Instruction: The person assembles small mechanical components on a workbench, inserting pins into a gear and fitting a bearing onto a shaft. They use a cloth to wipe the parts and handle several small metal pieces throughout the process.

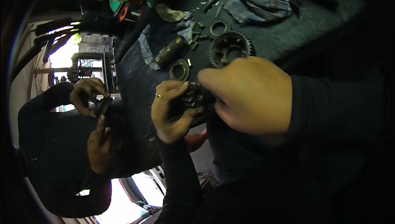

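Dark metal part (pixel 195 96) between left fingers (pixel 173 92)

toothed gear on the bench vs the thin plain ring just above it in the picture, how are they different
The toothed gear is clearly larger than the thin ring. The gear has teeth around its rim, while the ring's outer edge looks smooth. The right hand blocks part of the gear from view but leaves the ring uncovered. Both are round, open in the middle and lie on the dark bench.
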Motion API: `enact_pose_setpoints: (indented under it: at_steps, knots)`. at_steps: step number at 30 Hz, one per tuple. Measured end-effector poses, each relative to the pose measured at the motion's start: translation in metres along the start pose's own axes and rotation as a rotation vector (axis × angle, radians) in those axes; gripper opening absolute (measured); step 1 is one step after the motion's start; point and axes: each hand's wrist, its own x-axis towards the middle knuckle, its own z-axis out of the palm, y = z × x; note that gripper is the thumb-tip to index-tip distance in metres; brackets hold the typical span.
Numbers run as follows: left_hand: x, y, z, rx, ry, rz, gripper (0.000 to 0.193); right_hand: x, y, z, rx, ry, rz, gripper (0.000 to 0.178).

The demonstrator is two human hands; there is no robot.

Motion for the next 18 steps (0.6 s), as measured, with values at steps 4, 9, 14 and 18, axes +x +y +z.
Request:
enact_pose_setpoints:
  at_steps: [4,9,14,18]
  knots:
    - [0.008,0.011,-0.004,0.135,-0.041,0.04,0.043,-0.004,-0.015,-0.012,-0.032,-0.052,-0.016,0.021]
    - [0.014,0.003,-0.009,0.154,-0.066,0.074,0.048,0.003,-0.01,-0.013,-0.144,-0.098,0.038,0.023]
    - [0.016,0.001,-0.01,0.2,-0.103,0.119,0.045,0.005,-0.009,-0.011,0.012,-0.077,0.064,0.023]
    - [0.014,0.006,-0.008,0.22,-0.095,0.128,0.044,0.0,-0.021,-0.014,-0.131,-0.121,0.028,0.019]
